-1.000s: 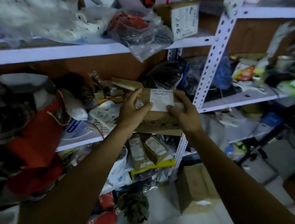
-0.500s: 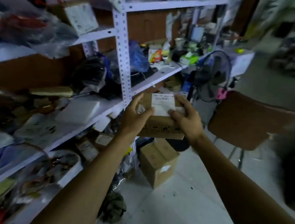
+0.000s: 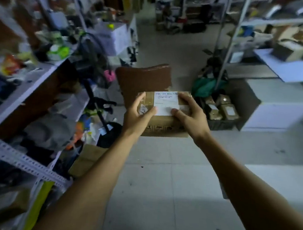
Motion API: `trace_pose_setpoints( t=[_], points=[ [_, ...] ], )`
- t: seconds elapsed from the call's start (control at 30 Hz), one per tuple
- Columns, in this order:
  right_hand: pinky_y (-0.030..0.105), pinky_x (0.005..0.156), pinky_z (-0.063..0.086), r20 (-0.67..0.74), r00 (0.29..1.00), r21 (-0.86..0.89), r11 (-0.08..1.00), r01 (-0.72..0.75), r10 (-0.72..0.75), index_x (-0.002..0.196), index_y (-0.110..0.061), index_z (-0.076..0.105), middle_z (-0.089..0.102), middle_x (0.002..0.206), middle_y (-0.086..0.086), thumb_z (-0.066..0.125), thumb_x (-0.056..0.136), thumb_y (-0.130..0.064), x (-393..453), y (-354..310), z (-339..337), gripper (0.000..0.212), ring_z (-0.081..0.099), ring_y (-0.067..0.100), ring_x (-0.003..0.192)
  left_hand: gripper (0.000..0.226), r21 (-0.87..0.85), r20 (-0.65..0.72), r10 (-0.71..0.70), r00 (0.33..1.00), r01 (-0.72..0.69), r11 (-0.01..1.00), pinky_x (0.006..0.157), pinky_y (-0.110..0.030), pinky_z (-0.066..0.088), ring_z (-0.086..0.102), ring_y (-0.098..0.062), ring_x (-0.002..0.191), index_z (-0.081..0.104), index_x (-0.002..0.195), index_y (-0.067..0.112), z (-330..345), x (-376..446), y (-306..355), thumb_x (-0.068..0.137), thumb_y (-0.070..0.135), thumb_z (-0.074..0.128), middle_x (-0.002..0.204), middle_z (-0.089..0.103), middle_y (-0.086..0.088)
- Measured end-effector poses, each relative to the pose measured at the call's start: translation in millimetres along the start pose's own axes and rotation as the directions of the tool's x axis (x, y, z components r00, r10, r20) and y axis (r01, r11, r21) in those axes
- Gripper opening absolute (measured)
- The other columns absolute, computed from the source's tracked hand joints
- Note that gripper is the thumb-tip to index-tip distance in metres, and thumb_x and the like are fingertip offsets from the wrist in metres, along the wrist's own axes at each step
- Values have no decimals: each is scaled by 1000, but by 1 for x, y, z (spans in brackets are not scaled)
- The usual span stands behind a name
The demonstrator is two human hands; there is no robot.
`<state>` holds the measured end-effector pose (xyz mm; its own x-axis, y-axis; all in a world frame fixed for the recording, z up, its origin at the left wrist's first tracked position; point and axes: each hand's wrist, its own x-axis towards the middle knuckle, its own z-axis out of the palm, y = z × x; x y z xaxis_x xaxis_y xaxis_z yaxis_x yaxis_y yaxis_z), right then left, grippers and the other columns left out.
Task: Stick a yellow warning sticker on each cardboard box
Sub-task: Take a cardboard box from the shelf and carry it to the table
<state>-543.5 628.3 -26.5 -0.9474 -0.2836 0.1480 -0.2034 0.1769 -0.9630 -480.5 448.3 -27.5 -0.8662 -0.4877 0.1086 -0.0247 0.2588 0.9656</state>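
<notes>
Two hands are carrying one cardboard box (image 3: 166,120) in mid-air over the tiled floor (image 3: 170,170), out in the aisle between the shelving, with nothing under it. Holding it from both ends like this is likely keeping its top face level and turned up toward the camera, which would suit a sticker going on once it is set down somewhere. The left hand (image 3: 138,116) is gripping the box's left end, its fingers (image 3: 141,98) reaching up along that edge and its thumb lying across the top, touching the lower left corner of the white shipping label (image 3: 166,103). The right hand (image 3: 192,118) is gripping the right end, fingers spread over the top face and curling past the far right edge, thumb resting at the label's lower right corner. Neither hand is wide open; both are moderately curled around the box. No yellow warning sticker is showing on the box or in either hand, so by my reading the sticking step is not yet done for this box. A brown chair back (image 3: 144,78) is standing just beyond the box, and more taped parcels are sitting in a dark crate (image 3: 220,124) to the right.
</notes>
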Motion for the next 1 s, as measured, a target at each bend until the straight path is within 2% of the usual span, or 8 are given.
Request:
trace_pose_setpoints(
  t=[0.17, 0.33, 0.43, 0.53, 0.63, 0.73, 0.87, 1.0],
  points=[
    [44, 104, 49, -171, 983, -32, 997, -64, 58, 133, -42, 53, 52, 124, -21, 71, 83, -36, -1, 36, -91, 53, 53, 13, 117, 72, -42, 218, 20, 976, -11, 999, 71, -11, 54, 63, 12, 99, 49, 131, 52, 103, 17, 10, 66, 53, 79, 112, 62, 37],
    [44, 104, 47, -339, 935, -54, 990, -133, 107, 135, -36, 53, 51, 129, -14, 70, 86, -31, -1, 75, -161, 53, 52, 15, 117, 53, -45, 395, 36, 918, -20, 999, 90, -35, 59, 66, -6, 110, 54, 110, 70, 200, 42, 7, 67, 52, 80, 124, 64, 19],
    [42, 104, 46, -393, 907, -78, 977, -197, 152, 138, -35, 49, 50, 130, -11, 68, 89, -30, 10, 96, -191, 53, 51, 17, 117, 49, -40, 460, 42, 887, -26, 999, 92, -35, 58, 64, -1, 110, 53, 109, 73, 249, 58, 0, 69, 56, 77, 119, 63, 32],
    [45, 105, 46, -449, 874, -67, 968, -240, 185, 139, -35, 48, 48, 129, -9, 68, 91, -29, 30, 117, -218, 52, 51, 20, 119, 57, -55, 541, 61, 839, -37, 998, 89, -25, 57, 60, 13, 103, 54, 122, 62, 297, 83, -2, 69, 55, 75, 106, 59, 47],
    [43, 103, 47, -509, 839, -56, 966, -254, 191, 138, -34, 47, 47, 127, -11, 67, 91, -27, 60, 137, -244, 51, 51, 19, 116, 65, -86, 603, 97, 792, -57, 995, 89, -20, 54, 60, 11, 108, 54, 135, 42, 350, 115, 0, 74, 47, 75, 114, 60, 34],
    [34, 98, 48, -563, 802, -39, 963, -266, 199, 134, -38, 45, 45, 117, -27, 66, 92, -29, 97, 153, -270, 48, 50, 6, 106, 67, -99, 665, 123, 737, -76, 992, 90, -19, 54, 60, 3, 112, 53, 140, 33, 401, 152, 5, 77, 41, 75, 123, 62, 17],
    [25, 90, 47, -640, 737, -20, 955, -297, 216, 129, -46, 42, 40, 112, -39, 63, 85, -41, 144, 167, -307, 48, 50, 1, 105, 69, -109, 736, 137, 663, -83, 991, 93, -27, 56, 61, -7, 117, 52, 140, 31, 470, 203, 11, 76, 37, 75, 130, 61, 9],
    [22, 89, 45, -710, 665, 5, 946, -326, 233, 127, -46, 44, 43, 113, -40, 65, 84, -37, 178, 186, -351, 48, 49, -10, 106, 64, -138, 789, 153, 595, -72, 988, 90, -22, 55, 62, -3, 115, 58, 133, 34, 541, 237, 17, 72, 37, 77, 126, 64, 15]
  ],
)
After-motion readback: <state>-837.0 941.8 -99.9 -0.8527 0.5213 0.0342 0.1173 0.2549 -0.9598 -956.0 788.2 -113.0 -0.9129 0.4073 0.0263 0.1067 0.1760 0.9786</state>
